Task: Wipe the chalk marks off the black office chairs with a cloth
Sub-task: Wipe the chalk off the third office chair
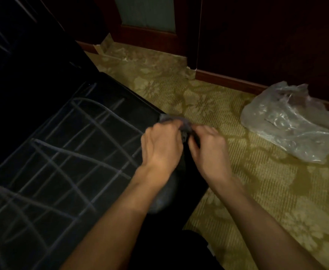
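Note:
A black office chair seat (58,152) fills the left half of the view, crossed by many white chalk lines (78,156). Its backrest (23,55) rises dark at the upper left, with faint chalk strokes. At the seat's right front corner both hands hold a small grey cloth (181,123). My left hand (161,145) grips the cloth's left part with curled fingers. My right hand (208,147) pinches its right part. Much of the cloth is hidden between the hands. A blurred greyish patch (163,197) shows under my left forearm.
A crumpled clear plastic bag (290,123) lies on the patterned green-gold carpet (237,191) to the right. Dark wooden wall panels with a reddish skirting board (228,80) run along the back. My dark-clothed leg (169,250) is at the bottom centre.

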The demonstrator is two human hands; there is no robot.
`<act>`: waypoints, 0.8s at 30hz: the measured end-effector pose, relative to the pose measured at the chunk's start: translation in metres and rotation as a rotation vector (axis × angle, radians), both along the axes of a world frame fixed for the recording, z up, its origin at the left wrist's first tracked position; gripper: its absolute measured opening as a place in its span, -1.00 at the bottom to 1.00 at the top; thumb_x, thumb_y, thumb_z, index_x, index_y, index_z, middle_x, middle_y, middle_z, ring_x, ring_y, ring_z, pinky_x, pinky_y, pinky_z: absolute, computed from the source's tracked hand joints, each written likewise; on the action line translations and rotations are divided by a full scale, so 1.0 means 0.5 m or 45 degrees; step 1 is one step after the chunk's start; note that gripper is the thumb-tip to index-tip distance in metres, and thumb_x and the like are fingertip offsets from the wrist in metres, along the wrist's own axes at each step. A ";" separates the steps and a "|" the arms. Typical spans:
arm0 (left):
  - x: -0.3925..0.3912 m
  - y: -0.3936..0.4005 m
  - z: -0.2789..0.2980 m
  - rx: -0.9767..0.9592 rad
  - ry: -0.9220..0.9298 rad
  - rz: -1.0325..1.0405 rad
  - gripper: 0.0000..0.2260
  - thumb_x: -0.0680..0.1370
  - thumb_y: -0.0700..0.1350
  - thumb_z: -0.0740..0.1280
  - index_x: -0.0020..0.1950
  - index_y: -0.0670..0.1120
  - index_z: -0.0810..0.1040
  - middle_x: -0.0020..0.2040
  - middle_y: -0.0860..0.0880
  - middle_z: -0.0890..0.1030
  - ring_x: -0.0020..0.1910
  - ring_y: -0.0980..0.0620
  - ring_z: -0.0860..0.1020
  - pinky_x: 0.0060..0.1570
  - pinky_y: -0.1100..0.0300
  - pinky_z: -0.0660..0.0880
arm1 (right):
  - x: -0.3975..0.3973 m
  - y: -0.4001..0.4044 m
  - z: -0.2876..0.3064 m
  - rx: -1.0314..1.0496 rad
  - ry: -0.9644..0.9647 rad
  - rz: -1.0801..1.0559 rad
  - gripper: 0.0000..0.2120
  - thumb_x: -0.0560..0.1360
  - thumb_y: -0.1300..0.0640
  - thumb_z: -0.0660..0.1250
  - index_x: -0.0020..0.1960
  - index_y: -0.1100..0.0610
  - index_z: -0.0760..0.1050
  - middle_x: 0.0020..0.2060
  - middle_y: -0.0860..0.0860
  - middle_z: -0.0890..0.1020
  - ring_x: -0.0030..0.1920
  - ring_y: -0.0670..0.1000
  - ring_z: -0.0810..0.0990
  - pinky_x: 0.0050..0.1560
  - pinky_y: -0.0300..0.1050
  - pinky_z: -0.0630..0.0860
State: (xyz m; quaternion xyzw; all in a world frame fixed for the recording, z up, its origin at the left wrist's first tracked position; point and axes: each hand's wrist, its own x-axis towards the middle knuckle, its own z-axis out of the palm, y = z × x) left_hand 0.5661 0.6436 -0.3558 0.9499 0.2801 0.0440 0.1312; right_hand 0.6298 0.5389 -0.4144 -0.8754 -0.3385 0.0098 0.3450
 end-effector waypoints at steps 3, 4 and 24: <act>-0.021 -0.002 0.001 0.000 -0.014 -0.017 -0.82 0.58 -0.11 0.32 0.14 0.03 0.65 -0.03 -0.09 0.70 -0.07 -0.21 0.66 -0.11 -0.03 0.56 | -0.008 -0.017 -0.003 0.016 -0.056 0.043 -0.79 0.49 0.23 0.29 0.09 0.24 0.59 -0.02 0.14 0.64 -0.01 0.18 0.59 0.02 0.03 0.54; -0.050 -0.010 0.003 -0.023 -0.053 -0.038 -0.85 0.56 -0.11 0.35 0.09 0.01 0.66 -0.07 -0.07 0.71 -0.13 -0.19 0.67 -0.19 -0.01 0.60 | -0.021 -0.030 -0.002 0.047 -0.080 0.075 -0.77 0.50 0.21 0.28 0.10 0.25 0.59 0.02 0.14 0.64 0.04 0.17 0.59 0.12 0.00 0.51; -0.081 0.104 -0.010 0.070 -0.008 0.147 -0.81 0.56 -0.07 0.32 0.14 0.05 0.65 -0.09 -0.18 0.69 -0.11 -0.29 0.64 -0.17 -0.06 0.54 | -0.005 0.130 0.029 -0.094 -0.207 0.304 -0.69 0.47 0.18 0.14 0.02 0.27 0.61 -0.08 0.16 0.66 -0.03 0.17 0.62 0.05 -0.09 0.46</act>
